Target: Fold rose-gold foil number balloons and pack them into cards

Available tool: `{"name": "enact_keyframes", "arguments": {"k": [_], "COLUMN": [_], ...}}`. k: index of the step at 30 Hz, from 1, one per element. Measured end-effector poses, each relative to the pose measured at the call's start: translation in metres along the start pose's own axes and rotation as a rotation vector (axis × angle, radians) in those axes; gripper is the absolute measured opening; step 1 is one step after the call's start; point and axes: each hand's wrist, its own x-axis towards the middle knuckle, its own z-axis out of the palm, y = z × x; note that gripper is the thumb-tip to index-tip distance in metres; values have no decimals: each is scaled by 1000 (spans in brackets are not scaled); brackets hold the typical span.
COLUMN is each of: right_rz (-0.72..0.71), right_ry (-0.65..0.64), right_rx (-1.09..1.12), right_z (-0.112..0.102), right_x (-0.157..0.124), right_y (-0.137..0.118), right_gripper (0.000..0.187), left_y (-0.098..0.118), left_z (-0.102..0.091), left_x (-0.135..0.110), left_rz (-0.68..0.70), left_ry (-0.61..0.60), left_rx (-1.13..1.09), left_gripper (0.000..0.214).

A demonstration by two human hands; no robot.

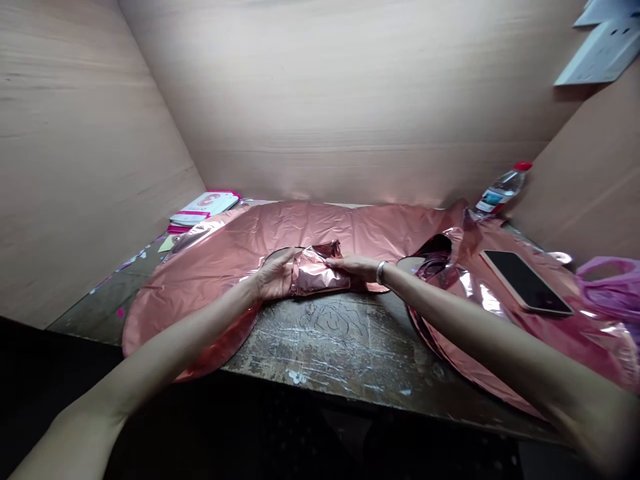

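A large flat rose-gold foil balloon point(280, 230) lies spread over the worn table point(330, 340). At its middle a part of the foil is folded into a small crumpled wad point(320, 272). My left hand point(275, 275) grips the left side of that fold, fingers curled round the foil. My right hand point(356, 268), with a bracelet at the wrist, presses and pinches the fold's right side. Both forearms reach in from the near edge.
A phone point(525, 281) lies face up on more pink foil point(500, 313) at the right. A plastic water bottle point(501, 190) with a red cap stands at the back right. Packaged cards point(204, 207) lie at the back left. A pink plastic bag point(613, 287) sits far right. Plywood walls enclose the table.
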Motion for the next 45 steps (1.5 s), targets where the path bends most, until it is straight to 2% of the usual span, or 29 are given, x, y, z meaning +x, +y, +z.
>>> {"name": "enact_keyframes", "arguments": {"k": [3,5,8,12,15,16,19,21,22,24,27,29,31,35,39,42,45], "right_rz": [34,35,-5,-44,-82,-95,-129,-148,-155,-165,-158,-141,-126,-172,-265,-210,-183], "right_ry": [-13,-37,-65,13,104,134,184,199,206,220,260,308,368,475,598,614,593], "right_rx": [-46,-68,-189,-410,-465,-483,-531,-561,-577,-612,-675,-711,-724,-781,-997,-959,-906], "right_z": [1,2,5,12,17,18,20,21,21,22,23,24,26,39,57,62,56], "right_x": [1,1,3,8,12,12,12,12,13,14,17,17,12,-3,-14,-16,-14], "right_y": [-2,-3,-6,-6,-5,-5,-4,-5,-5,-6,-6,-4,-1,7,17,20,18], "right_gripper": [27,27,26,30,33,34,32,27,24,20,20,21,24,48,46,44,42], "left_y": [-9,-17,-34,-55,-59,-57,-45,-36,-33,-32,-41,-50,-56,-56,-54,-60,-69], "left_z": [6,11,18,27,32,33,35,37,38,39,38,35,31,23,19,20,21], "left_x": [-3,-5,-11,-26,-40,-44,-53,-50,-46,-31,-4,10,16,18,18,18,16], "left_rz": [51,106,231,375,363,368,498,642,703,755,596,477,425,364,311,348,356], "left_ry": [182,238,301,436,499,556,845,943,918,751,499,445,449,447,488,617,861], "left_rx": [67,102,211,337,352,385,738,1052,1182,1362,1536,1612,1673,1707,1738,1771,1722], "left_gripper": [40,35,16,24,29,28,26,22,24,37,64,77,83,83,77,65,73]}}
